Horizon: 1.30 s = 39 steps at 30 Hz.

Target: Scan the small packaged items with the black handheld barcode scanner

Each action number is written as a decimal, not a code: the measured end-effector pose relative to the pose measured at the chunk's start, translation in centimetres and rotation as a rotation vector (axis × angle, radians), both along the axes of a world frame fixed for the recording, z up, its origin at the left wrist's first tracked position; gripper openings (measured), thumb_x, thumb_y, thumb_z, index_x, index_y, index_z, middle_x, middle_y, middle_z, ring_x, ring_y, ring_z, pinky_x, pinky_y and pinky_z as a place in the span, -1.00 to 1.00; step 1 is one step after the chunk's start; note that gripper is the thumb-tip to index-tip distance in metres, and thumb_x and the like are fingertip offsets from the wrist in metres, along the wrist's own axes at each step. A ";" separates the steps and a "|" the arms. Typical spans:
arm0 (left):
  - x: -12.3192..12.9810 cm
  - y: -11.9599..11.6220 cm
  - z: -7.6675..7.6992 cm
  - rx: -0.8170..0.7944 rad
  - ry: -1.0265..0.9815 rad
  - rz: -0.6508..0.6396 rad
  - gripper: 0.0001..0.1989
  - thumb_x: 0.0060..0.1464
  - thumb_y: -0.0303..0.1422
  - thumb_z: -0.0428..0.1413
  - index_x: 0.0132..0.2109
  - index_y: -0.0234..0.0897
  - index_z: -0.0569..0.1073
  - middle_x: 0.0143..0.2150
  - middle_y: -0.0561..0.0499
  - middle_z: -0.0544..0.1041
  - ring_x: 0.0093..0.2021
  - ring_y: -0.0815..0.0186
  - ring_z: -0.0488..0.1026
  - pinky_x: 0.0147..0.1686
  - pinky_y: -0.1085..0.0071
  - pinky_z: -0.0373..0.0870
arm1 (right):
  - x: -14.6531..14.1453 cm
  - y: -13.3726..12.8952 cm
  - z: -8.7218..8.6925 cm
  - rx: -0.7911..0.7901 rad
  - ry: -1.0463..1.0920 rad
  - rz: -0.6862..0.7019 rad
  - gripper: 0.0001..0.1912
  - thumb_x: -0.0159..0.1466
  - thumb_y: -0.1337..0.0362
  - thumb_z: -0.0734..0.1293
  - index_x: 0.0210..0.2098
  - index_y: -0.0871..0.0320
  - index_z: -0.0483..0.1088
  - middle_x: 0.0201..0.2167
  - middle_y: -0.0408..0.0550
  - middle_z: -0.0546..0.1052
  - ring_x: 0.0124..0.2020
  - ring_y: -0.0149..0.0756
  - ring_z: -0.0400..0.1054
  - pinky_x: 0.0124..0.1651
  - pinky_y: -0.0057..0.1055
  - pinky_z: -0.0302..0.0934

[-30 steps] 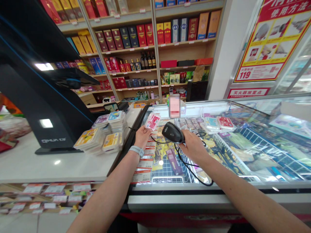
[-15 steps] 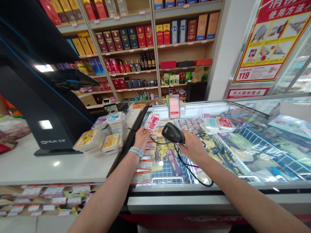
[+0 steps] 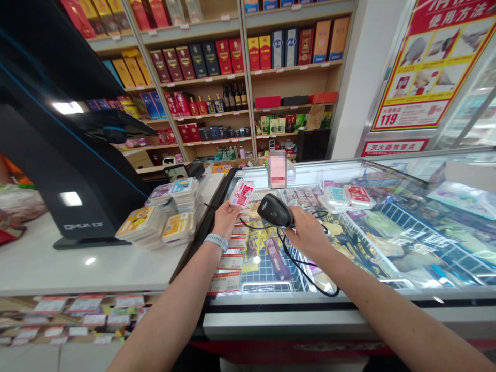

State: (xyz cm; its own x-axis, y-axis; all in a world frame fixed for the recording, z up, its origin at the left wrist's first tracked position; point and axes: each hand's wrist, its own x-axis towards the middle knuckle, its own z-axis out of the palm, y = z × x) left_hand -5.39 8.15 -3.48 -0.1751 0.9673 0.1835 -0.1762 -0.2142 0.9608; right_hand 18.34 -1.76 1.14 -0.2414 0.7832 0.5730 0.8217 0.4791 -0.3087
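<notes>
My left hand [image 3: 226,218], with a watch on its wrist, is closed on the near edge of a flat package [image 3: 242,193] with a white and pink-red label. Wrapped round the handle of a black barcode scanner [image 3: 274,211], my right hand [image 3: 310,231] holds it just right of the package, its head turned toward it. The two do not touch. A black cable [image 3: 292,261] loops from the scanner over the freezer's glass top. Two similar packages, one with a blue label [image 3: 336,196] and one with a red label [image 3: 358,195], lie on the glass further right.
Stacks of flat packages [image 3: 176,227] stand on the white counter [image 3: 127,271] at left, beside a black checkout terminal [image 3: 83,181]. Below my hands is a glass-topped freezer [image 3: 271,320] with wire baskets of goods. Shelves of boxes and bottles [image 3: 234,97] line the back.
Both hands keep their hold, on the package and on the scanner. The package is tilted very slightly differently; otherwise the view has barely shifted.
</notes>
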 end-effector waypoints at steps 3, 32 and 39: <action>0.0 -0.1 0.2 -0.002 -0.002 0.000 -0.66 -0.26 -0.33 0.33 -0.27 -0.30 0.46 -0.29 -0.01 0.59 -0.28 0.34 0.50 -0.27 0.40 0.44 | 0.0 0.0 0.0 -0.005 -0.007 0.005 -0.75 0.21 0.39 0.23 -0.09 0.20 0.30 -0.21 0.09 0.50 -0.21 -0.12 0.39 -0.14 -0.27 0.24; 1.9 -1.7 0.6 -0.087 0.046 -0.055 -0.60 -0.23 -0.24 0.34 -0.22 -0.32 0.46 -0.30 -0.05 0.60 -0.32 0.29 0.57 -0.32 0.42 0.45 | 0.7 0.3 0.1 0.039 0.068 0.007 -0.65 0.18 0.42 0.24 -0.02 0.20 0.28 -0.17 0.06 0.49 -0.19 -0.15 0.38 -0.12 -0.28 0.22; 3.1 -2.1 1.0 -0.117 0.014 -0.052 -0.58 -0.20 -0.22 0.35 -0.17 -0.28 0.49 -0.24 -0.08 0.61 -0.33 0.29 0.58 -0.37 0.46 0.46 | 0.8 0.1 0.7 0.027 0.077 0.004 -0.68 0.16 0.44 0.23 -0.07 0.20 0.29 -0.17 0.06 0.49 -0.19 -0.17 0.38 -0.12 -0.28 0.25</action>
State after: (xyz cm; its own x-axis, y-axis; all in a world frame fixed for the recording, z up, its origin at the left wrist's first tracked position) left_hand -2.29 6.05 -2.46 -0.1223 0.9899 0.0714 -0.1704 -0.0919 0.9811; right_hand 19.19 -1.71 1.86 -0.1987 0.7661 0.6112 0.7939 0.4915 -0.3579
